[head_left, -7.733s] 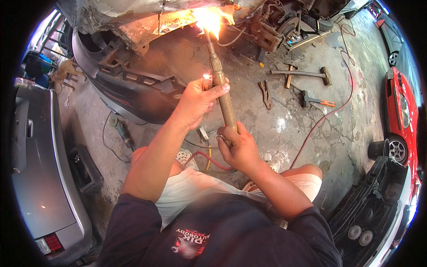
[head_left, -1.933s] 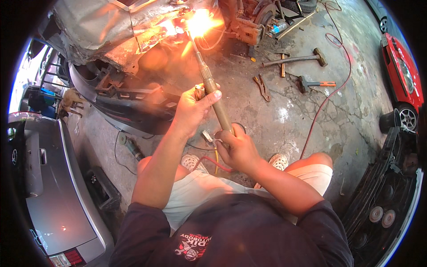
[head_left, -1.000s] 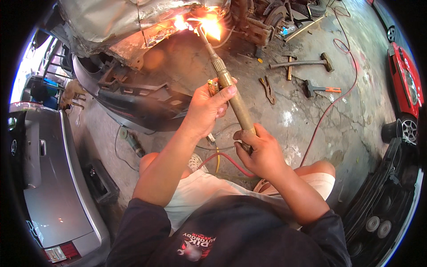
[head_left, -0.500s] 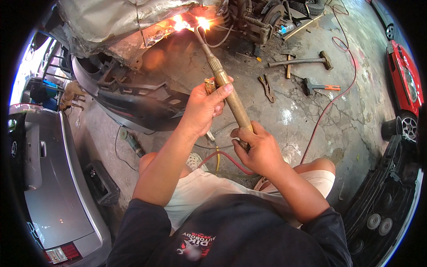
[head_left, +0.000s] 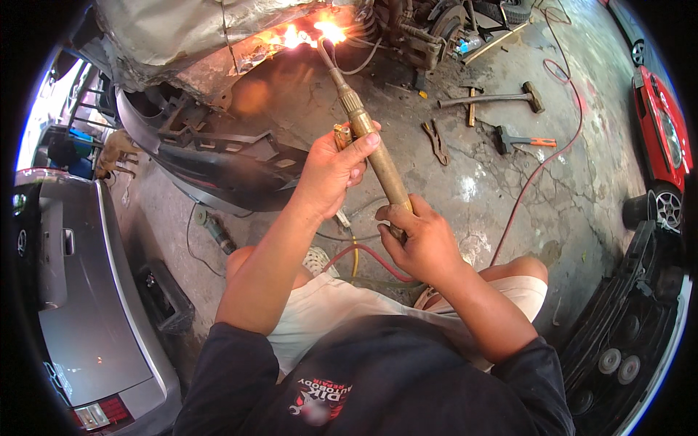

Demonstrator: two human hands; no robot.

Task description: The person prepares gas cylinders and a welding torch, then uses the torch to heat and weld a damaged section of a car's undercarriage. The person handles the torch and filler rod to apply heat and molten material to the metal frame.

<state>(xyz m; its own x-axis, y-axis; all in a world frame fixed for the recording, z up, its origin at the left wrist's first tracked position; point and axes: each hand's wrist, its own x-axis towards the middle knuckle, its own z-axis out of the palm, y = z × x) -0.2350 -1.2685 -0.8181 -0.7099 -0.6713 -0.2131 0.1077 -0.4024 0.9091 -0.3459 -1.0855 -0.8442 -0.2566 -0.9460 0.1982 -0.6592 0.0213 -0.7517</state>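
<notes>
A brass gas torch (head_left: 390, 176) slants up and away from me, its thin tip under the lower edge of a bare, dented car body panel (head_left: 167, 43). Bright flame (head_left: 329, 33) burns at the tip, with orange fire spread along the panel's edge. My left hand (head_left: 334, 171) is closed on the torch's front part by the valve, thumb pressed along the barrel. Wrapped round the rear end is my right hand (head_left: 424, 240). A red hose (head_left: 382, 265) and a yellow hose (head_left: 355, 258) run below the hands.
A loose dark bumper (head_left: 225, 163) lies left of the torch. On the concrete at right are pliers (head_left: 437, 142), a sledgehammer (head_left: 502, 99) and a hammer with an orange handle (head_left: 527, 142). An angle grinder (head_left: 216, 231) lies near my left knee. The red hose loops across the right.
The orange fire along the panel's edge has spread a little to the left of the tip. Both hands and the torch stay almost where they were.
</notes>
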